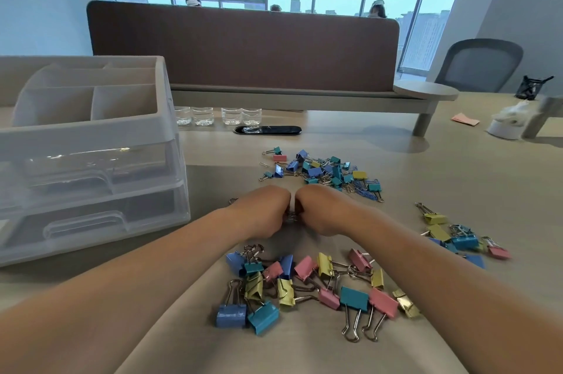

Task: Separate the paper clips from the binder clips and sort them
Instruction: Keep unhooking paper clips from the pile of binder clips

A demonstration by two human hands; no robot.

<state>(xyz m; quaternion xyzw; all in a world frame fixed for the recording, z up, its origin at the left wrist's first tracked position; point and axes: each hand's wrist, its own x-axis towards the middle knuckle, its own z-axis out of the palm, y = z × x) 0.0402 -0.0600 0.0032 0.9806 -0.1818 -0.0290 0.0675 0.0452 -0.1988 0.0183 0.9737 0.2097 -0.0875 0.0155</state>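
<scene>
Both fists meet over the table, the left hand and right hand curled and pinching a small silver wire clip between them, the mixed pile just beyond, loose binder clips between the forearms

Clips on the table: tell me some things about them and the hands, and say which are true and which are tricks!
1. The left hand and right hand meet around a silvery clip. True.
2. The drawer organizer stands on the right. False: it stands on the left.
3. The nearest pile of binder clips holds big ones. True.
4. Every binder clip is black. False: they are blue, teal, pink and yellow.
</scene>
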